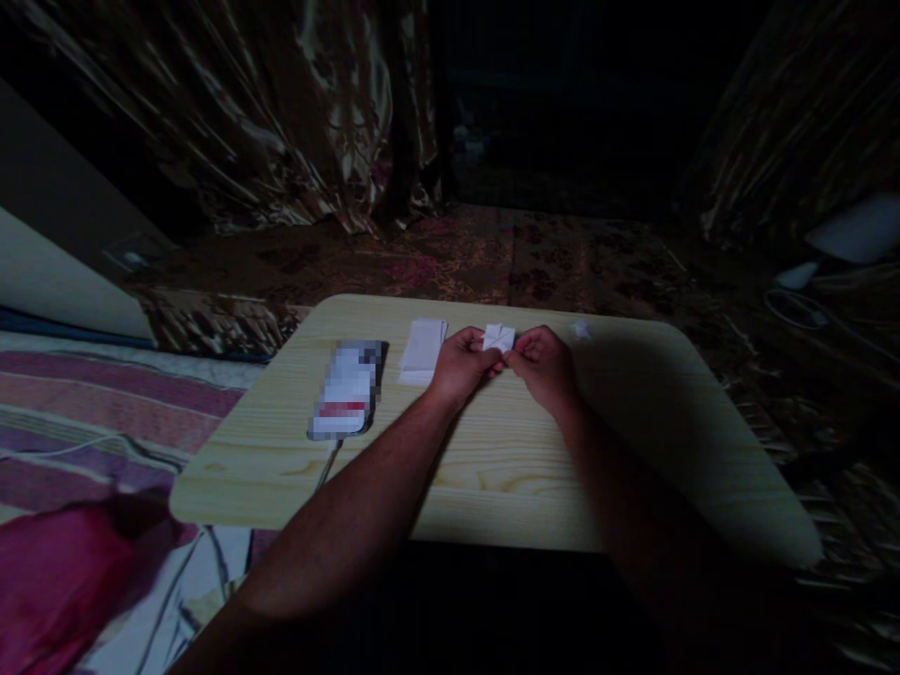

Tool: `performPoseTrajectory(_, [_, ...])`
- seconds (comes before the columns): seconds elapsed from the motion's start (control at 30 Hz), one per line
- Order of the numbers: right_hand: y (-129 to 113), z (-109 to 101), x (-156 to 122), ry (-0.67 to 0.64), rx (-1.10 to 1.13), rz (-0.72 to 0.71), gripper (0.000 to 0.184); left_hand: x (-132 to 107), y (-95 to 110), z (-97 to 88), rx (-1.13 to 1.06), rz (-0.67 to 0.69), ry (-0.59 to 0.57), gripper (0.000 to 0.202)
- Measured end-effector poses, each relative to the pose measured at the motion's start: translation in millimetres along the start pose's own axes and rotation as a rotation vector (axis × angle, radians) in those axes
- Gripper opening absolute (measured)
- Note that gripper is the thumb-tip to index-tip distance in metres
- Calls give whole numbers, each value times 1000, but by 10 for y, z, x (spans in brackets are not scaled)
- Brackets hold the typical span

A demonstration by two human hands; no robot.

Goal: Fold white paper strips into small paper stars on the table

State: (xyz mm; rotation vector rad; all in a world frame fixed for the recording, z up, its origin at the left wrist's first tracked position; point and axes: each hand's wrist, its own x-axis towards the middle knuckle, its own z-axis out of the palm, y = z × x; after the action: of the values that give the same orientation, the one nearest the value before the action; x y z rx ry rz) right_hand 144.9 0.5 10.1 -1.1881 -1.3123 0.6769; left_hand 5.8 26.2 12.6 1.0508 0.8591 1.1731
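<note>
A small white folded paper (499, 337) with creases across its face is held just above the table. My left hand (462, 364) grips its left side, thumb on top and fingers beneath. At its lower right corner, my right hand (544, 364) pinches the edge between thumb and forefinger, the other fingers curled. Left of my left hand lies a stack of white paper sheets (423, 347). Beyond my right hand rests a small white folded piece (581, 329), its exact shape too small to make out.
The light wooden table (520, 459) has rounded corners. On its left lies a phone (346, 389) with a cable (327, 464) running off the front edge. A striped bed cover (77, 384) is at the left, patterned curtains (337, 112) behind, and a white lamp (854, 230) at the right.
</note>
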Motion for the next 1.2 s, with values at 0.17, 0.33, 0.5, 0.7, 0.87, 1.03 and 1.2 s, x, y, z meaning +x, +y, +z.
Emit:
performPoseTrajectory(0.17, [13,-5,-9,-47,-74,-64,15,-3,-24,-9,20,19,-45,37])
performPoseTrajectory(0.33, [53,-39,1,-47,-185,-133,12,-4,-9,-11,-3,1,-74,35])
performPoseTrajectory(0.5, [42,-102,12,-118,-211,-143,10,-19,48,-9,-44,-107,-140,24])
performPoseTrajectory(0.7, [16,-127,11,-192,-162,-156,12,-18,49,-24,-77,-147,-81,28])
performPoseTrajectory(0.87, [38,-136,32,-234,-47,-22,14,-11,46,-19,-94,-135,-79,31])
performPoseTrajectory(1.03, [10,-151,48,-220,-24,-10,25,-10,44,-9,-106,-129,-45,28])
performPoseTrajectory(1.2, [14,-142,47,-226,-24,-13,25,-5,27,-21,-99,-124,-47,27])
